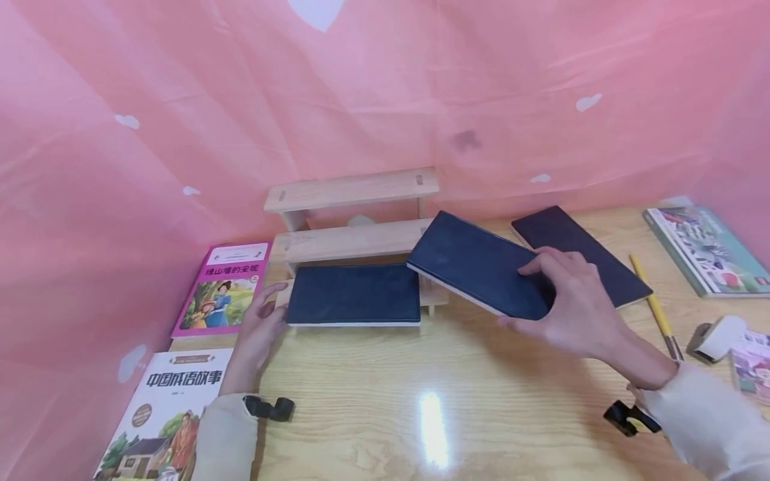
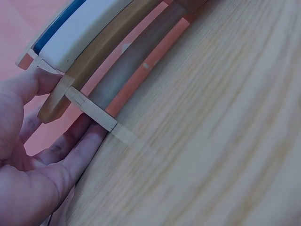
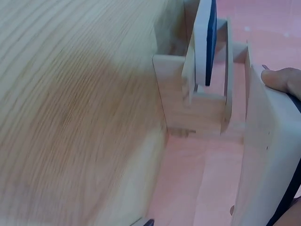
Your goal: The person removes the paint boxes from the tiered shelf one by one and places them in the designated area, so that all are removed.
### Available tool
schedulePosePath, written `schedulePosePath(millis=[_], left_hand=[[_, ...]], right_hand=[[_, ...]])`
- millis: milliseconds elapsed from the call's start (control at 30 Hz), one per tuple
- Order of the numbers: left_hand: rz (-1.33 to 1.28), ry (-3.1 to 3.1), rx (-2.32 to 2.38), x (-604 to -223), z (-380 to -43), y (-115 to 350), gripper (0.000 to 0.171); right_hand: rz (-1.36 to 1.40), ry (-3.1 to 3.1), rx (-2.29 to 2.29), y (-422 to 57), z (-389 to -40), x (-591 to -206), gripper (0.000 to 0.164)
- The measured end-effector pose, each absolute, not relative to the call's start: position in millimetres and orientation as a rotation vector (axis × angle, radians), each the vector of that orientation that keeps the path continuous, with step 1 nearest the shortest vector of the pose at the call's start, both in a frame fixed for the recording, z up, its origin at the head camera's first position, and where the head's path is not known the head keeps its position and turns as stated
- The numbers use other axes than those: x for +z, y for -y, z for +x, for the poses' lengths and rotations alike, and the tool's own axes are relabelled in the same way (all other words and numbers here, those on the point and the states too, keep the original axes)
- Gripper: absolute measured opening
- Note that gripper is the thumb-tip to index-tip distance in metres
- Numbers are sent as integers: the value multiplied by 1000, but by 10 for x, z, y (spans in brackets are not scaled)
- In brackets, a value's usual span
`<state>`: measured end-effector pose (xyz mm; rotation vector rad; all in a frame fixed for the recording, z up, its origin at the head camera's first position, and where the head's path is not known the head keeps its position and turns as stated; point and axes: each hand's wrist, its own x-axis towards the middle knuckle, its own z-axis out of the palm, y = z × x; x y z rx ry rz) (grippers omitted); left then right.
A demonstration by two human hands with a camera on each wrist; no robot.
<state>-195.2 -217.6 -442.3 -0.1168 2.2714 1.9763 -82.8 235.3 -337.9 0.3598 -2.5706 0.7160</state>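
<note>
Navy notebook is in the right hand, thumb and fingers pinching its right end; tilted, other end pointing left toward the wooden stand. Contact with stand: can't tell. Left hand grips the stand's left end, thumb on top, other fingers lower down by the upright.

Second notebook, same navy cover, sits on the lowest step, between the hands, just right of the left fingers. Dark notebook lies on the table just beyond the right hand; yellow stick to that hand's right, touching or nearly touching the dark notebook. Farther right of the right hand: green-edged book and small white object, type unclear. Pink-bordered book left of and beyond the left hand; white-covered book left of the left wrist, partly under the sleeve.
</note>
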Motion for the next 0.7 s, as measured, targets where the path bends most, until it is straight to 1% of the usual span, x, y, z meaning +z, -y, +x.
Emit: schedulePosePath(millis=[500, 700], left_hand=[[-108, -2241, 2003, -4383, -1933, 2167, 43], [-127, -2249, 1982, -4388, -1928, 2166, 43]], right_hand=[[172, 2546, 679, -2719, -738, -3481, 66], [85, 2593, 684, -2756, -748, -3567, 66]])
